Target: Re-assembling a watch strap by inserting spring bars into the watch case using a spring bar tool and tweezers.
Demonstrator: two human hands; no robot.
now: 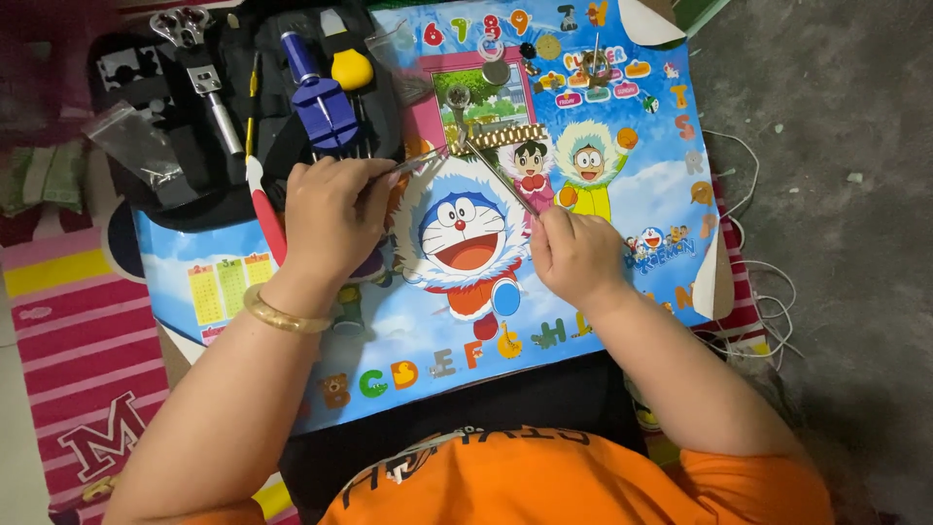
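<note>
Blue cartoon-print mat (408, 335), gold watch band (507, 135)

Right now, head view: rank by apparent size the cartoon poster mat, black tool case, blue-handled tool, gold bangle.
1. Cartoon poster mat, by far the largest.
2. Black tool case.
3. Blue-handled tool.
4. Gold bangle on the left wrist, partly hidden, so its gap to the tool is unsure.

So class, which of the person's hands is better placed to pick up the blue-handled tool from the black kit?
Probably the left hand: it sits just below the blue-handled tool in the black kit. The right hand is farther away, holding a thin metal tool.
</note>
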